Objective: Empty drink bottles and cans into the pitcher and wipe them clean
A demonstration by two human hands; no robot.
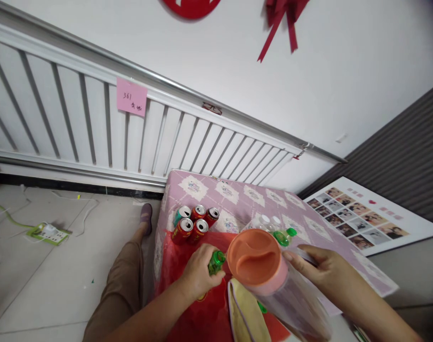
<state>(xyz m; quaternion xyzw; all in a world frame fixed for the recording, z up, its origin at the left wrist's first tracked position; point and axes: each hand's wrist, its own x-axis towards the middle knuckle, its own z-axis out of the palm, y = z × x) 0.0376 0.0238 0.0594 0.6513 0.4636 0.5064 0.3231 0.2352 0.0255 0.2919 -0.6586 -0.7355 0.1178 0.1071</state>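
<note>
My left hand [201,273] is wrapped round a small green bottle [215,264] with its mouth uncovered. My right hand [318,270] grips the handle of a clear pitcher [291,304] with an orange lid [254,256]. The lid's left edge, by the spout, is close to the bottle's mouth; whether they touch I cannot tell. Below the pitcher lies a folded yellow cloth [246,313] on a red sheet [209,316]. Several opened drink cans [191,225] stand grouped beyond my left hand. Green-capped and clear bottles [285,235] are partly hidden behind the pitcher.
A purple patterned cloth [234,192] covers the table, which stands by a white radiator [95,123]. A framed photo board [366,213] leans at the right. On the floor at left lie a power strip [48,233] and cables. My leg [121,280] is beside the table.
</note>
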